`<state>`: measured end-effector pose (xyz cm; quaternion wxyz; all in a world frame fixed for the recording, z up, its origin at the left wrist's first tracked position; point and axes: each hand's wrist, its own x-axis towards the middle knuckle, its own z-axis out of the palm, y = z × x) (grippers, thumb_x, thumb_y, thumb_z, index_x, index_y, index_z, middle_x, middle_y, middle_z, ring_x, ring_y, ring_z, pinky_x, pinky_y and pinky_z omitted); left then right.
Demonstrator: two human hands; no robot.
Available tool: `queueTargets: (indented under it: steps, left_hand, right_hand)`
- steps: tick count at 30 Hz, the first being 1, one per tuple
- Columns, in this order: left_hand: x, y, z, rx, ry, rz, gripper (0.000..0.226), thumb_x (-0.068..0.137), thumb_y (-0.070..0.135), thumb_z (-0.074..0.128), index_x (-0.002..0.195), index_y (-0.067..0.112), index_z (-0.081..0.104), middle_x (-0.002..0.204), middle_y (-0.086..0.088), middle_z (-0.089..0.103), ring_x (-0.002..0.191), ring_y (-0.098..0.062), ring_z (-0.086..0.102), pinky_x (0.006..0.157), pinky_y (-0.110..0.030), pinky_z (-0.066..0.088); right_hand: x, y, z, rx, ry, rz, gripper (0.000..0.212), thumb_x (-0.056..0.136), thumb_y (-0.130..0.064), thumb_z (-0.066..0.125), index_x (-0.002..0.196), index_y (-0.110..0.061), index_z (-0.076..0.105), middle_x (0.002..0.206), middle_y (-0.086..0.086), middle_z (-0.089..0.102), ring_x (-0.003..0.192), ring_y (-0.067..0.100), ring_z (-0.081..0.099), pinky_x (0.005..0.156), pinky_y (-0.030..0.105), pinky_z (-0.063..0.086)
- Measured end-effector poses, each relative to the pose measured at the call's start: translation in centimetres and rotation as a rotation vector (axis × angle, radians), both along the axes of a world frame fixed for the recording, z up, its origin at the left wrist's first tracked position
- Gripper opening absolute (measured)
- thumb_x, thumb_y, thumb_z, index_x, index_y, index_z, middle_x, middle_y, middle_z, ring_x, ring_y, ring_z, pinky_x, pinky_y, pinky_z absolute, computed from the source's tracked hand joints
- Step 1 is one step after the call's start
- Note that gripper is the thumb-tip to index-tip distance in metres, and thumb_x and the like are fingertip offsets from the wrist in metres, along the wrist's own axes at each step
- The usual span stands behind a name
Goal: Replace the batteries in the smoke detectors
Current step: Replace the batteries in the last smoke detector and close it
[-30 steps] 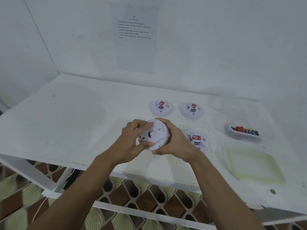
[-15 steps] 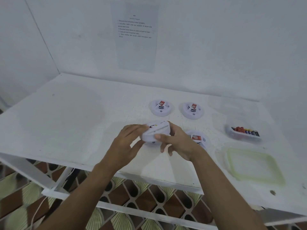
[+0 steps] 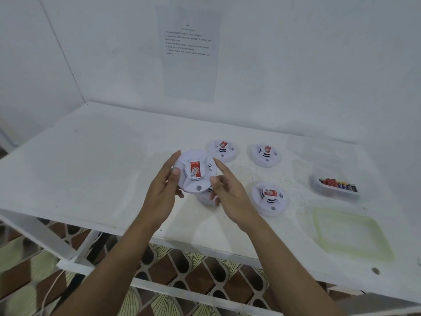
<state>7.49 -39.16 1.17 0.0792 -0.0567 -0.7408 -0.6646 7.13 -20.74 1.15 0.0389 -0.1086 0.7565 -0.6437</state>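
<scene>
I hold a round white smoke detector [image 3: 194, 172] above the table, its red-labelled face turned towards me. My left hand [image 3: 163, 192] grips its left edge, thumb on the front. My right hand [image 3: 230, 190] holds its right edge, thumb on the lower front. Another white round piece [image 3: 205, 198] lies on the table right under it, mostly hidden. Three more detectors rest face up: two at the back [image 3: 223, 150] [image 3: 265, 155], one to the right of my right hand [image 3: 270, 198]. A clear tray of batteries [image 3: 337, 187], red and dark ones, sits at the right.
A pale green container lid [image 3: 348, 231] lies flat near the table's front right. The white table [image 3: 91, 169] meets walls at the back and left, with a printed sheet [image 3: 189, 53] on the back wall. Patterned floor shows beyond the front edge.
The detector has been turned over in my hands: its underside faced me a second ago, now the red label does. Both hands shifted their hold on its rim.
</scene>
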Motion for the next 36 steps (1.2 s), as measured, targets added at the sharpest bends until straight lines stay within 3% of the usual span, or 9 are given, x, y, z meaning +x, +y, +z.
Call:
queueTargets:
  steps: [4, 7, 10, 15, 18, 23, 27, 33, 36]
  left_hand:
    - [0.3, 0.2, 0.3, 0.019, -0.024, -0.070, 0.069, 0.089, 0.019, 0.067, 0.147, 0.034, 0.032, 0.128, 0.033, 0.051, 0.111, 0.006, 0.059, 0.083, -0.021, 0.055]
    - [0.3, 0.2, 0.1, 0.017, -0.011, -0.076, 0.079, 0.083, 0.013, 0.074, 0.147, 0.031, 0.030, 0.136, 0.028, 0.047, 0.118, 0.006, 0.055, 0.089, -0.017, 0.052]
    - [0.2, 0.1, 0.2, 0.012, 0.002, -0.055, 0.080, 0.082, 0.017, 0.075, 0.146, 0.035, 0.030, 0.138, 0.027, 0.046, 0.120, 0.005, 0.053, 0.091, -0.018, 0.051]
    - [0.1, -0.1, 0.1, 0.005, 0.009, -0.049, 0.079, 0.083, 0.020, 0.075, 0.146, 0.039, 0.031, 0.144, 0.021, 0.043, 0.126, 0.000, 0.050, 0.099, -0.026, 0.050]
    - [0.1, -0.3, -0.1, -0.008, 0.005, -0.048, 0.079, 0.081, 0.025, 0.075, 0.145, 0.040, 0.031, 0.145, 0.020, 0.041, 0.129, -0.004, 0.048, 0.101, -0.029, 0.050]
    - [0.2, -0.7, -0.1, -0.003, 0.007, -0.048, 0.078, 0.079, 0.026, 0.075, 0.142, 0.042, 0.032, 0.144, 0.019, 0.042, 0.129, -0.006, 0.048, 0.098, -0.026, 0.050]
    - [0.3, -1.1, -0.1, 0.006, 0.002, -0.059, 0.076, 0.082, 0.016, 0.075, 0.143, 0.039, 0.033, 0.143, 0.018, 0.043, 0.121, 0.007, 0.050, 0.091, -0.017, 0.052]
    - [0.3, -1.7, -0.2, 0.019, -0.009, -0.084, 0.076, 0.082, 0.016, 0.074, 0.142, 0.038, 0.034, 0.142, 0.018, 0.044, 0.122, 0.003, 0.051, 0.093, -0.020, 0.052]
    - [0.4, -1.9, -0.2, 0.027, -0.009, -0.095, 0.075, 0.083, 0.013, 0.074, 0.142, 0.038, 0.034, 0.141, 0.020, 0.044, 0.121, 0.005, 0.051, 0.090, -0.017, 0.052]
  right_hand:
    - [-0.3, -0.3, -0.1, 0.063, 0.052, -0.026, 0.046, 0.102, -0.039, 0.051, 0.145, -0.045, 0.037, 0.102, -0.004, 0.065, 0.077, 0.002, 0.064, 0.072, 0.019, 0.049]
    - [-0.5, -0.6, 0.0, 0.111, 0.093, -0.032, 0.048, 0.101, -0.043, 0.051, 0.146, -0.048, 0.036, 0.104, -0.007, 0.066, 0.081, 0.005, 0.067, 0.083, 0.028, 0.056]
    - [-0.4, -0.8, 0.1, 0.142, 0.127, -0.036, 0.048, 0.102, -0.042, 0.051, 0.147, -0.047, 0.035, 0.105, -0.008, 0.067, 0.082, 0.004, 0.067, 0.086, 0.031, 0.057]
    - [-0.3, -1.0, 0.2, 0.156, 0.137, -0.050, 0.044, 0.102, -0.041, 0.049, 0.142, -0.053, 0.033, 0.103, -0.012, 0.066, 0.081, -0.001, 0.065, 0.079, 0.020, 0.053]
    - [-0.3, -1.1, 0.1, 0.165, 0.122, -0.046, 0.046, 0.102, -0.042, 0.049, 0.144, -0.051, 0.033, 0.108, -0.009, 0.067, 0.084, 0.000, 0.066, 0.081, 0.020, 0.054]
    - [-0.3, -1.3, 0.0, 0.186, 0.118, -0.049, 0.045, 0.101, -0.044, 0.049, 0.141, -0.055, 0.033, 0.111, -0.010, 0.067, 0.091, 0.001, 0.065, 0.088, 0.025, 0.055]
    - [-0.2, -1.5, -0.1, 0.205, 0.107, -0.052, 0.043, 0.101, -0.044, 0.050, 0.135, -0.062, 0.031, 0.111, -0.013, 0.067, 0.092, 0.001, 0.064, 0.087, 0.019, 0.052]
    - [0.1, -1.9, -0.2, 0.218, 0.099, -0.061, 0.043, 0.100, -0.047, 0.050, 0.137, -0.060, 0.031, 0.109, -0.012, 0.069, 0.091, 0.002, 0.064, 0.082, 0.013, 0.050]
    - [0.2, -2.2, -0.2, 0.218, 0.096, -0.061, 0.043, 0.102, -0.044, 0.050, 0.139, -0.057, 0.032, 0.115, -0.007, 0.068, 0.095, 0.006, 0.065, 0.087, 0.018, 0.050]
